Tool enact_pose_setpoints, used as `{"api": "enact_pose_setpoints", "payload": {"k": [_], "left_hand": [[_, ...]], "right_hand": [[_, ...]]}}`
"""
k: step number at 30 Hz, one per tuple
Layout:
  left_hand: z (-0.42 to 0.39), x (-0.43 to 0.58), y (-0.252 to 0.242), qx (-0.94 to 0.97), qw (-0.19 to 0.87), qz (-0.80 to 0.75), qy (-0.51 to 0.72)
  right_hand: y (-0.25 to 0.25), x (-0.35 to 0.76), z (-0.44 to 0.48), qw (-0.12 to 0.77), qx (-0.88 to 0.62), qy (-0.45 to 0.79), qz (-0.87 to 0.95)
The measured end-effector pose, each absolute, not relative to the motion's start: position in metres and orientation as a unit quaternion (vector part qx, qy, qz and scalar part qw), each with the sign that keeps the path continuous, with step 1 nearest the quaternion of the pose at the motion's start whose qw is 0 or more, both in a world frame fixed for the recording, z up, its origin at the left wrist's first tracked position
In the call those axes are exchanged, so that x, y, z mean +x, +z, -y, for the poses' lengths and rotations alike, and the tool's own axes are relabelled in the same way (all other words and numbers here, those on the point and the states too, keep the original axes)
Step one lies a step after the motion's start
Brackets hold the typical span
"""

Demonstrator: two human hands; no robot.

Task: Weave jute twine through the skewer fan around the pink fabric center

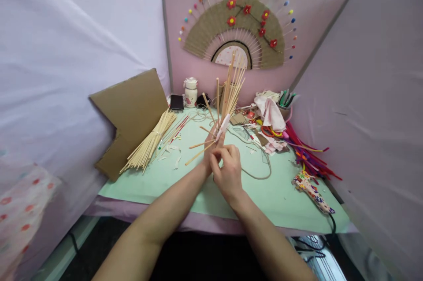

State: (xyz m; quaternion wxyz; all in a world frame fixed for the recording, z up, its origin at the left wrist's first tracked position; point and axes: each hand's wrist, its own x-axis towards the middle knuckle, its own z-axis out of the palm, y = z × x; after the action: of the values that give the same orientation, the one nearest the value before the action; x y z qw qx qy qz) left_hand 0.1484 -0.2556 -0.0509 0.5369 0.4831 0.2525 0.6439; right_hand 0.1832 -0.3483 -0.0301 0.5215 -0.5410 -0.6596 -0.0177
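My left hand (209, 150) is closed around a frame of thin wooden sticks (233, 94), raised above the table. Most sticks stand upward in a tight spread; several more poke out to the left and low left. A pale pinkish piece (223, 127) sits where the sticks meet, partly covering the left fingers. Just below and right of it is my right hand (228, 170), thumb and forefinger pressed together in a pinch beside the left palm. Whatever lies in that pinch is too small to make out.
A bundle of sticks (153, 140) lies left, before leaning cardboard (132, 113). Right are cloth scraps (271, 113), pipe cleaners (304, 153), a looped cord (264, 177) and a patterned glue gun (312, 190). Behind are a white bottle (191, 94) and a decorated fan (211, 25) on the wall.
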Motion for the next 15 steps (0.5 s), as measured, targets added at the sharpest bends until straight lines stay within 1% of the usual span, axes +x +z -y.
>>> {"api": "enact_pose_setpoints", "payload": {"k": [3,6,11,15], "left_hand": [[0.255,0.151,-0.050,0.486,0.521,-0.237,0.661],[0.255,0.153,-0.052,0.476,0.527,-0.235,0.664],[0.255,0.155,-0.054,0.467,0.556,-0.206,0.656],[0.257,0.156,-0.051,0.458,0.562,-0.200,0.660]], "right_hand": [[-0.023,0.198,0.353,0.539,-0.538,0.056,0.646],[-0.015,0.207,0.351,0.549,-0.551,0.115,0.617],[-0.004,0.214,0.338,0.561,-0.555,0.138,0.599],[0.001,0.216,0.332,0.552,-0.560,0.117,0.607]]}}
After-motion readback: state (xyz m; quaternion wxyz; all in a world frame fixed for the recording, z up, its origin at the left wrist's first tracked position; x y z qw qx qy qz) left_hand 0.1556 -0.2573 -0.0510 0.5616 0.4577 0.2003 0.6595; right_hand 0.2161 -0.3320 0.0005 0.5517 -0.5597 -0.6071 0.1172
